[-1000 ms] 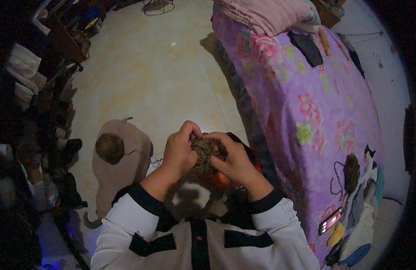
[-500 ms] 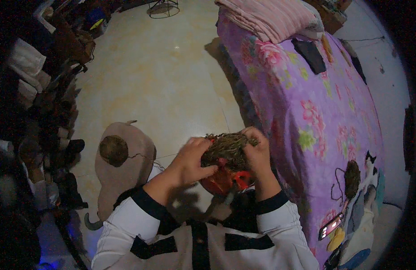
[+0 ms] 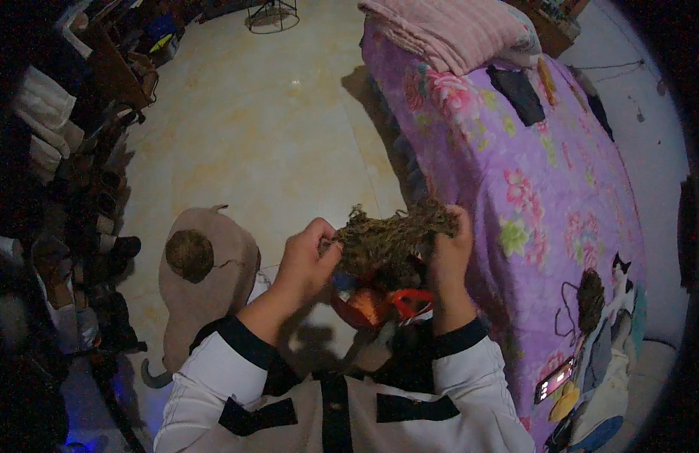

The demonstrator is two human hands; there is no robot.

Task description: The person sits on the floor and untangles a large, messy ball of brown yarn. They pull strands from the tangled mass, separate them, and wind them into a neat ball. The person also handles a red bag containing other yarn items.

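Between my two hands stretches a bunch of tangled, curly brown-green yarn. My left hand is closed on its left edge, thumb against fingers. On the other side my right hand grips the right end, the fingertips partly hidden by the yarn. Just under the yarn, at my lap, is a red and orange thing, perhaps a bag; its kind is unclear. A round ball of similar yarn lies on a beige, rounded cushioned seat to my left, with a loose strand running from it toward my hands.
A bed with a purple floral cover stands to my right. On it are a folded pink blanket, a dark cloth, another yarn bundle and a lit phone. Shoes line the left side; a wire stand is far ahead.
My hands have moved apart and the yarn is spread wider between them. My left hand has shifted left and closed on the edge; my right hand has moved slightly right.
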